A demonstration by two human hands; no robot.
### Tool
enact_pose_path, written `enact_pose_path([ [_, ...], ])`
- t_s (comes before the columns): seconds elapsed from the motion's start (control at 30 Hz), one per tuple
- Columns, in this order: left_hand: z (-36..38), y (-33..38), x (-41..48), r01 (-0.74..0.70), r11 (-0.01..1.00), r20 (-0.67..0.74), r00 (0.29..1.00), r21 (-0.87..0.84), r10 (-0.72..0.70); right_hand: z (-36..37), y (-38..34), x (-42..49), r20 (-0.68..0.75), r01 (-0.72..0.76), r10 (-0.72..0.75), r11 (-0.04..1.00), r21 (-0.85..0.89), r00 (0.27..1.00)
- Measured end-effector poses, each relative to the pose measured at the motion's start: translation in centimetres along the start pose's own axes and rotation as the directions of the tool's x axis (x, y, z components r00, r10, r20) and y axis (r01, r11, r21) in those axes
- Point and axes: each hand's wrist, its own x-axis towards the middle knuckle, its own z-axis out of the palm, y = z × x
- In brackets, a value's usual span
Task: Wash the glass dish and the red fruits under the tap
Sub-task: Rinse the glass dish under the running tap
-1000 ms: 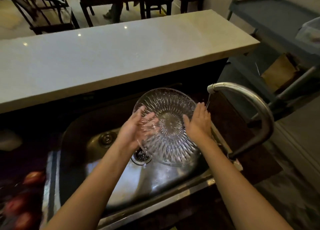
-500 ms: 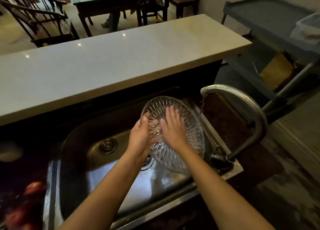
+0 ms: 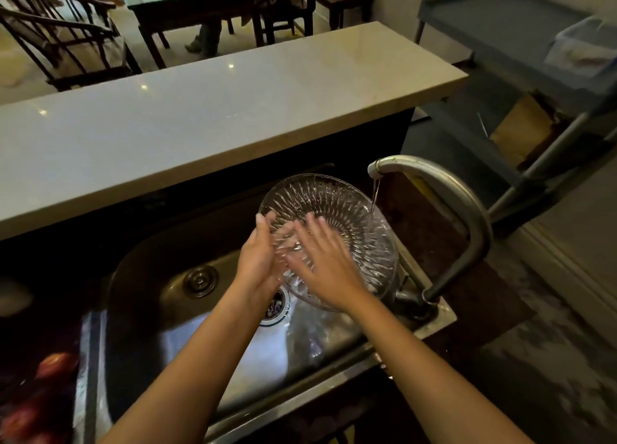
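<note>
- Fingers of the right hand lay spread and flat inside the cut-glass dish, rubbing rather than gripping; the fingers of the left hand were curled around its left rim, so that hand alone seemed to carry it.
- That dish was held tilted over the steel sink, centre frame, with a thin stream from the tap striking its right side.
- Wet glass in a one-handed hold could have slipped and struck the basin or the spout just beside its right edge, chipping the rim.
- Water running off the tilted wall could have splashed past the sink's near edge.
- Red fruits showed only as dim blurs on the dark surface at lower left; their number and kind could not be told.
- How far the left fingers wrapped behind the glass was hidden.
</note>
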Motion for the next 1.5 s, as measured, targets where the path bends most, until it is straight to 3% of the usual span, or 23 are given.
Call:
enact_pose_path([
  [0.13,-0.4,-0.3,0.5,-0.007,0.998,-0.043,0.999,-0.058,0.004,-2.5,3.5,0.4,0.035,-0.394,0.394,0.919,-0.010,0.919],
  [0.2,-0.6,-0.3,0.9,-0.021,0.998,-0.062,0.998,-0.058,0.017,-1.7,1.8,-0.1,0.090,-0.330,0.330,0.944,-0.012,0.940],
  [0.3,-1.1,-0.1,1.6,-0.036,0.996,-0.082,0.996,-0.083,0.029,-0.3,-1.2,-1.8,0.174,-0.059,0.051,0.997,0.041,0.983],
  [0.37,-1.1,0.0,1.9,-0.017,0.993,-0.085,0.996,-0.116,0.007,-0.6,-0.9,-2.3,0.164,0.002,-0.004,1.000,0.015,0.987],
  [0.43,-1.3,0.0,1.9,-0.020,0.991,-0.089,0.996,-0.129,0.009,-1.1,0.4,-2.3,0.138,-0.053,0.060,0.997,-0.049,0.989],
  [0.53,-2.8,0.4,1.9,-0.011,0.986,-0.113,0.994,-0.169,-0.008,-1.6,2.7,-1.3,0.108,-0.264,0.279,0.955,-0.135,0.954],
  [0.6,-4.2,0.2,1.6,-0.014,0.983,-0.133,0.991,-0.183,-0.011,-2.0,3.8,0.0,0.088,-0.296,0.322,0.929,-0.221,0.943],
  [0.77,-6.3,-0.5,1.1,-0.058,0.961,-0.149,0.989,-0.271,0.018,-1.0,2.0,3.6,0.061,-0.212,0.244,0.922,-0.323,0.968],
  [0.9,-6.1,-0.6,1.1,-0.056,0.946,-0.149,0.989,-0.319,0.008,-1.0,0.9,5.1,0.027,-0.238,0.265,0.902,-0.359,0.964],
  [1.03,-4.2,-1.8,0.2,0.050,0.946,-0.051,0.996,-0.322,-0.070,-1.3,-0.2,6.0,0.031,-0.177,0.197,0.931,-0.318,0.980],
  [1.17,-1.5,-3.5,-0.2,0.160,0.952,0.096,0.986,-0.261,-0.140,-1.5,-2.5,5.6,0.191,0.017,0.042,0.954,-0.300,0.981],
  [1.3,-1.7,-3.4,1.6,0.153,0.915,0.065,0.988,-0.373,-0.139,-2.0,-2.9,1.4,0.419,0.244,-0.158,0.957,-0.160,0.894],
  [1.4,-2.4,-2.8,3.1,0.052,0.938,0.016,0.999,-0.342,-0.049,-3.0,-1.3,-1.6,0.431,0.213,-0.146,0.971,-0.112,0.891],
  [1.5,-3.5,-1.7,4.2,0.001,0.933,-0.021,1.000,-0.361,-0.010,-3.8,1.5,-2.8,0.283,0.018,0.058,0.965,-0.261,0.957],
])
